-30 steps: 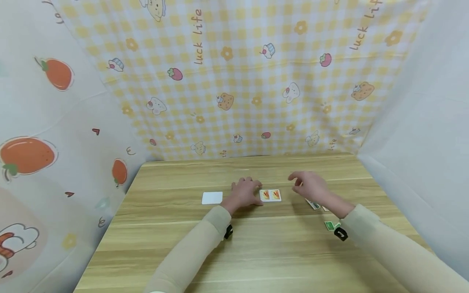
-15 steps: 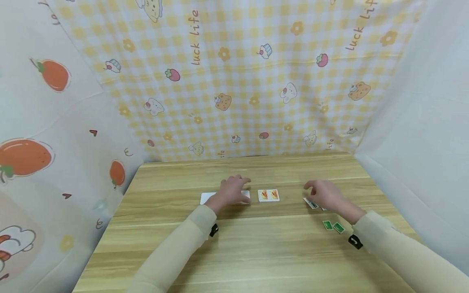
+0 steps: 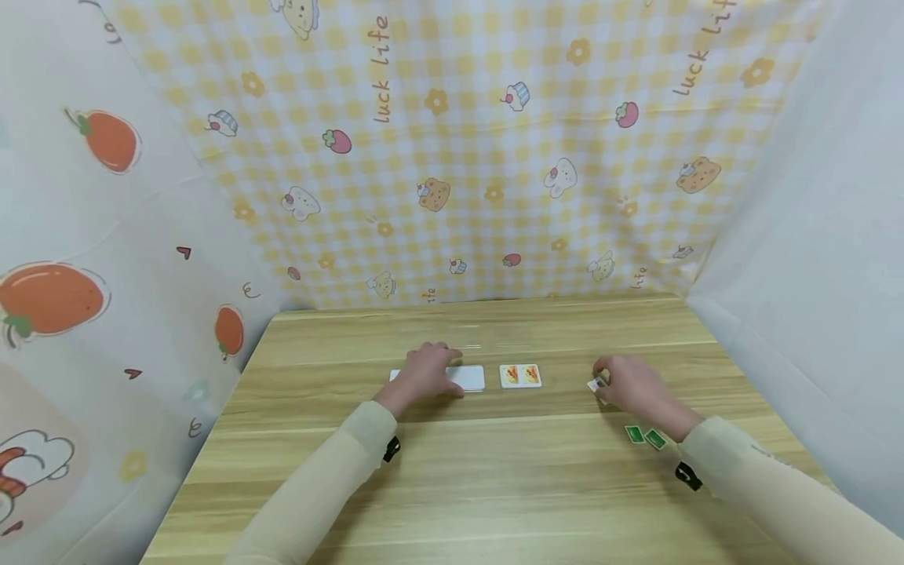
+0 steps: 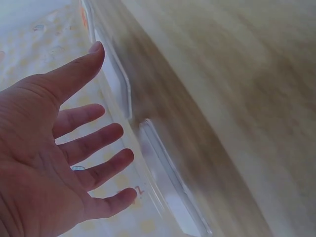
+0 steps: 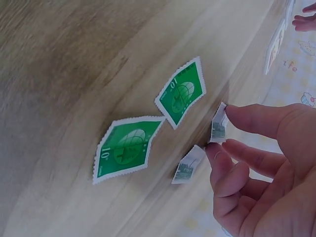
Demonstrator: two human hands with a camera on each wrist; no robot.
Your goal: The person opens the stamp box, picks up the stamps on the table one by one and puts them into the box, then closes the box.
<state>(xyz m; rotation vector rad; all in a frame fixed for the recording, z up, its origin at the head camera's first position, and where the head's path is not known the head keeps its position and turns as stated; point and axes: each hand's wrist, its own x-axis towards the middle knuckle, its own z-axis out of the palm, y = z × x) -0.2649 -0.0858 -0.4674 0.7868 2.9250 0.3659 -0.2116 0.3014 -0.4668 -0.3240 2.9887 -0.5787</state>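
Observation:
My right hand (image 3: 636,388) pinches a small grey-and-white postage stamp (image 5: 218,126) between thumb and index finger, over the right part of the table. A similar grey-and-white stamp (image 5: 186,168) lies close beside the fingers. Nearer to me are two green stamps with white perforated edges, one (image 5: 182,94) touching corners with the other (image 5: 128,148). My left hand (image 3: 424,373) hovers with spread fingers over two flat white rectangular pieces, the right one (image 3: 466,377) in plain sight and the left one (image 3: 393,375) mostly covered by the hand.
Right of the white pieces lies a matching piece bearing two orange pictures (image 3: 520,376). All rest on a wood-grain table (image 3: 494,486). A yellow checked cloth (image 3: 480,220) hangs behind the back edge, with pale cloths at both sides.
My left hand has moved left, off the middle white piece, which now shows. My right hand has moved right and down to the grey-and-white stamps and taken hold of one.

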